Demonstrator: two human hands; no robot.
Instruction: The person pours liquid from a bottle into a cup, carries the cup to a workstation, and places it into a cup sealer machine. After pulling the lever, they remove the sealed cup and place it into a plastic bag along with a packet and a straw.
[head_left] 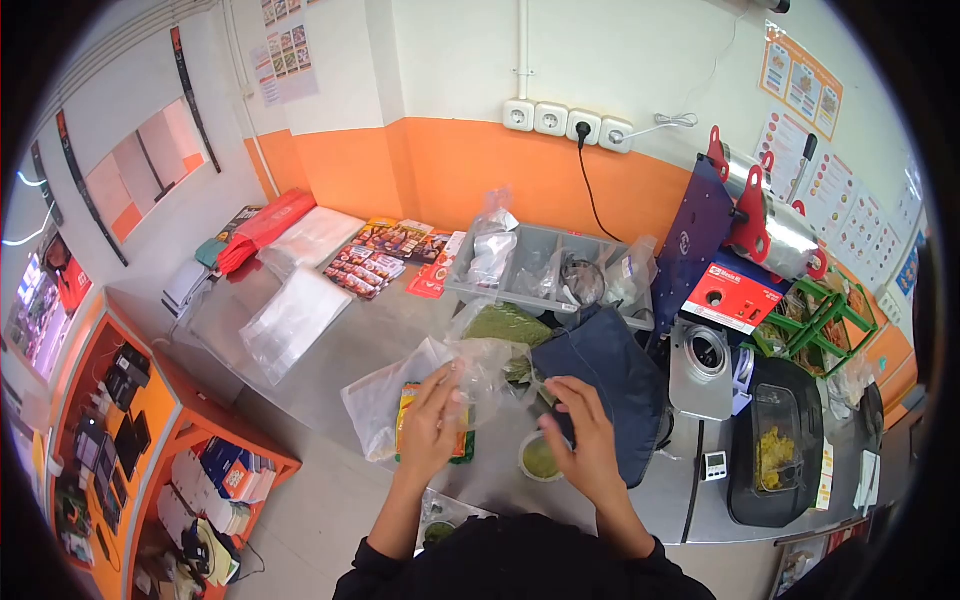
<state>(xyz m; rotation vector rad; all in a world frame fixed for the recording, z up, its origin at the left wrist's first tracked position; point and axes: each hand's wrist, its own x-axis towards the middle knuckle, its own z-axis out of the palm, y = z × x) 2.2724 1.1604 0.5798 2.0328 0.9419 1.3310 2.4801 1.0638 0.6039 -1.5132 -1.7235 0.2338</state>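
Observation:
A crumpled clear plastic bag (pixel 495 365) stands above the counter between my hands. My left hand (pixel 430 430) is at its left side, fingers together against the film. Beneath that hand lies a yellow, red and green packet (pixel 406 398), mostly covered. My right hand (pixel 588 440) is to the right of the bag, its thumb and fingers apart with nothing seen between them. Just left of the right thumb stands a tub of green powder (pixel 541 456). Behind the clear bag lies a bag of green contents (pixel 508 325). A white plastic bag (pixel 375 400) spreads out at the left.
A dark blue cloth-like item (pixel 615 385) lies right of my hands. Behind is a grey divided bin (pixel 550 265) with plastic-wrapped items. Farther right are a small timer (pixel 714 466) and a black tray (pixel 745 500) bearing a container of yellow food. Leaflets (pixel 370 265) lie back left.

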